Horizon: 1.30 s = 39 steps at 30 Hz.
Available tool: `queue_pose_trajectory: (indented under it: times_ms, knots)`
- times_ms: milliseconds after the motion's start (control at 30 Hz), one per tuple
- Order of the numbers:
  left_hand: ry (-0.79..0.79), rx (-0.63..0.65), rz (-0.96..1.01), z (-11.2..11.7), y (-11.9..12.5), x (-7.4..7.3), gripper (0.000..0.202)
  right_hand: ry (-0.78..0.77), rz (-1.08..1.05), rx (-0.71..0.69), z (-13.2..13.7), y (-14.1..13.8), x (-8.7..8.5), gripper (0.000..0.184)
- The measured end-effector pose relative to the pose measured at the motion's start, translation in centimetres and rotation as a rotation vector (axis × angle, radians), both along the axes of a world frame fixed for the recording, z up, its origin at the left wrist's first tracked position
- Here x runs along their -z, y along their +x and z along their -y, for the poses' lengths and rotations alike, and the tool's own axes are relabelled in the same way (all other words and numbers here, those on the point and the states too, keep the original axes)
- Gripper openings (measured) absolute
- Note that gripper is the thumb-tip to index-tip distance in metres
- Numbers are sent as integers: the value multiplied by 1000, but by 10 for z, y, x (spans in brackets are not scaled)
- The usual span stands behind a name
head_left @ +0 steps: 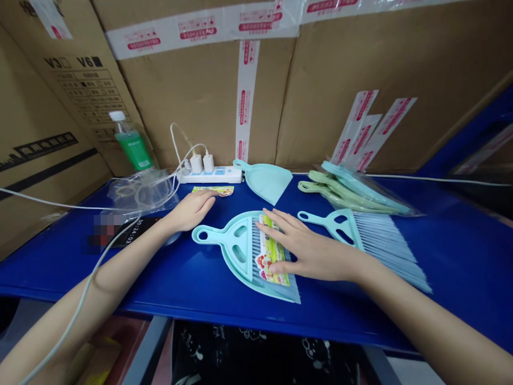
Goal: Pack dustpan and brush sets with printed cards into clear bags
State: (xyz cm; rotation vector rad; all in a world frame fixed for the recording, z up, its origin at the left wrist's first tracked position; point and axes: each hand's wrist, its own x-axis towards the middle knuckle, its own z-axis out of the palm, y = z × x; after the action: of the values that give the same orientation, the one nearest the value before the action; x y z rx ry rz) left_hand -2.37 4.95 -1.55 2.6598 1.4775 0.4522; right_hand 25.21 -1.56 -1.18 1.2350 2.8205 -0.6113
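My right hand (306, 248) lies with fingers spread over a yellow-green printed label card (274, 256), its thumb on the card's lower part. The card rests across the bristles of a light-blue hand brush (240, 248), which is nested in a light-blue dustpan (229, 262). My left hand (192, 209) reaches forward with its fingers stretched out, fingertips at a second label card (206, 189) lying flat on the table. To the right of my right hand is another light-blue brush (388, 243). Farther back lies a separate light-blue dustpan (269, 181).
Bagged green and blue dustpan sets (356, 190) lie at the back right. A white power strip (220, 175) with chargers sits against the cardboard boxes (192, 96). On the left are a green-labelled bottle (134, 145), clear plastic bags (140, 190), a phone (134, 232) and a loose white cable (94, 270).
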Motion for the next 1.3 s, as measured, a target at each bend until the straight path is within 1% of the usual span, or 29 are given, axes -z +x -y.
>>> queue_pose_trajectory:
  times_ms: [100,200,300,400,533,633,867,967,1100,1300]
  knots:
    - [42,67,92,9,2,-8,46,7,-24,-2,0,0,0,91]
    - [32,185,118,16,5,-14,42,5,-26,-6,-1,1,1,91]
    - [-18,323,102,22,8,-15,37,7,-38,-13,-1,1,1,89]
    - [-56,405,69,27,11,-14,34,9,-38,-6,0,1,-1,86]
    - [-63,420,40,31,12,-12,34,-2,1,10,0,3,-2,85]
    - [-58,423,37,33,13,-12,34,19,-5,-1,-1,3,-2,83]
    - [-35,448,29,33,14,-10,32,15,27,9,0,0,-2,84]
    - [-32,458,25,33,13,-9,32,28,36,12,1,1,-4,81]
    - [-34,457,30,33,13,-9,31,48,27,18,1,3,-5,78]
    - [-32,467,27,32,13,-8,31,59,3,-3,-1,5,-2,75]
